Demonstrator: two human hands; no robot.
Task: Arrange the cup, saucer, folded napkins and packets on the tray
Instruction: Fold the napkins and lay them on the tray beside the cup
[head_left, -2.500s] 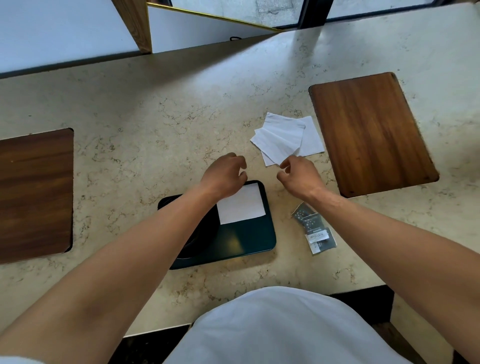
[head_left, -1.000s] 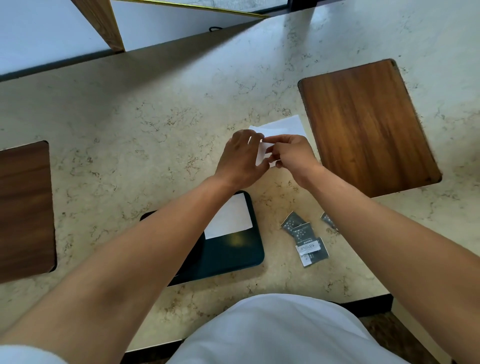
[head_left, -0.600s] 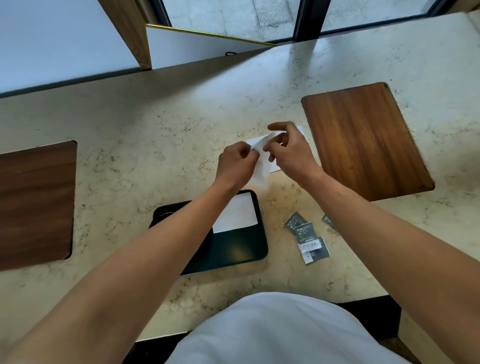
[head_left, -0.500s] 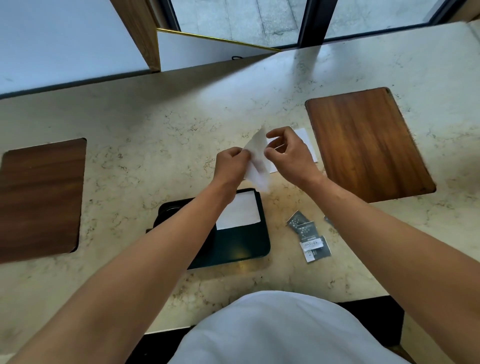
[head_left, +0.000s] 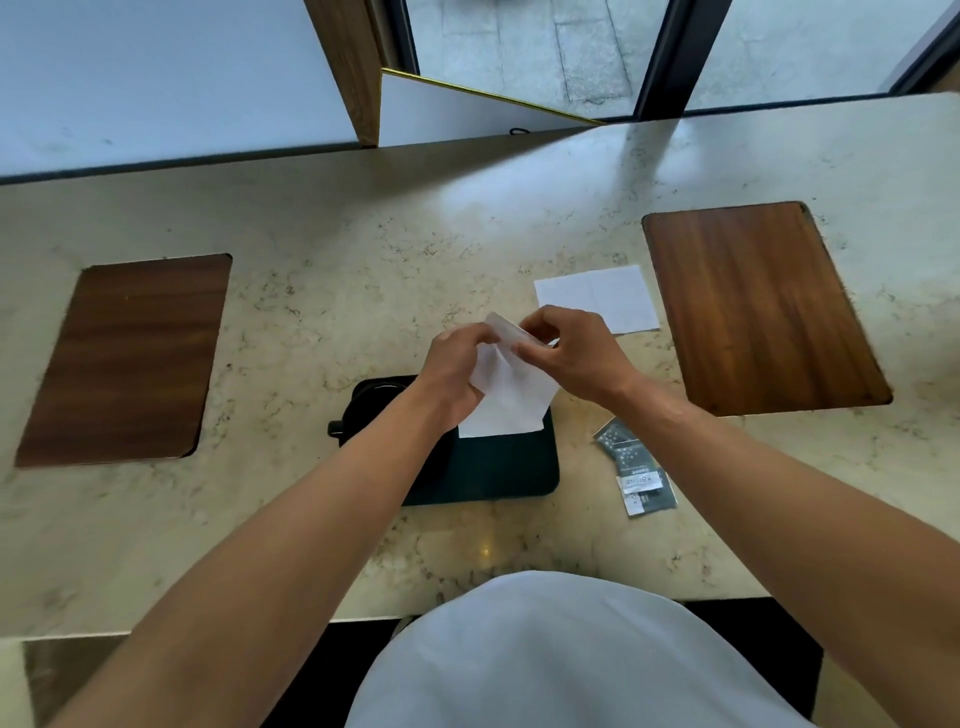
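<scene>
**Folding a napkin above the tray**

Pinching a white napkin (head_left: 506, 382) from both sides, the left hand (head_left: 457, 371) and right hand (head_left: 569, 353) are holding it in the air in the head view, fingers and thumbs curled on its top edge. Below the grip the tray (head_left: 498, 470) is lying, with a folded napkin (head_left: 501, 423) on it and something dark, partly hidden by the left forearm. Beyond and to the right of the grip another napkin (head_left: 597, 299) is lying flat on the counter (head_left: 363, 270); the packets (head_left: 634, 473) are resting below and right of it, off the tray. Being thin paper, the napkin is probably light, limp and easily creased, so taking it at the corners and edges seems best.
</scene>
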